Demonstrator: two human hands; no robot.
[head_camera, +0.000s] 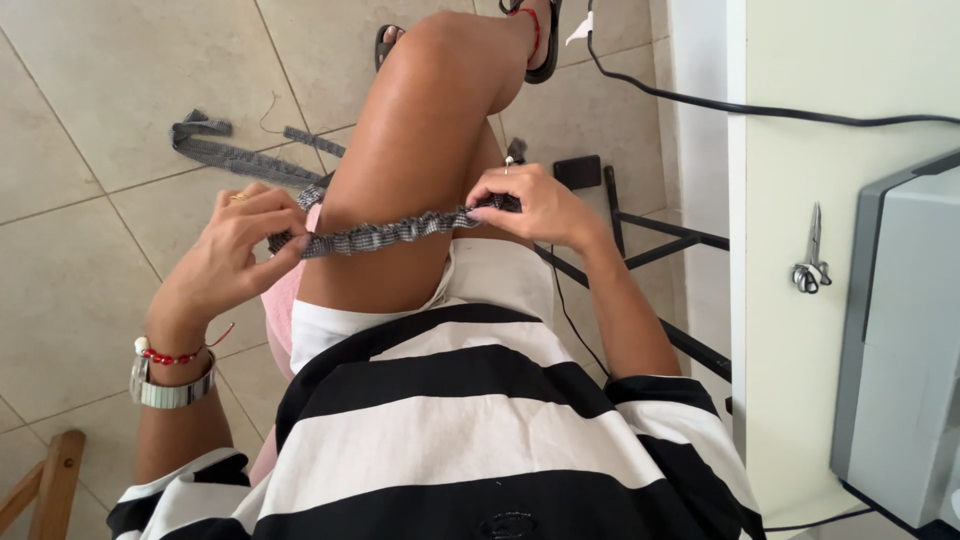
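Checked black-and-white fabric, gathered into a narrow ruffled band, lay stretched across the person's raised thigh in the head view, held taut between both hands. The left hand pinched one end of the band between thumb and curled fingers, a gold ring on one finger and a silver watch with a red bead bracelet at the wrist. The right hand gripped the other end, fingers closed tight over the fabric near the knee. From the left end a longer flat tail of the same checked cloth trailed down onto the beige tiled floor.

Judging by the bunched gathers, the step in hand appeared to be working the ruffles along the band and evening them out. A next move would call for keeping one end pinched while the other hand slid the gathers along without letting the band slip.

At the right, small silver scissors lay on the pale bench beside a grey sewing machine.
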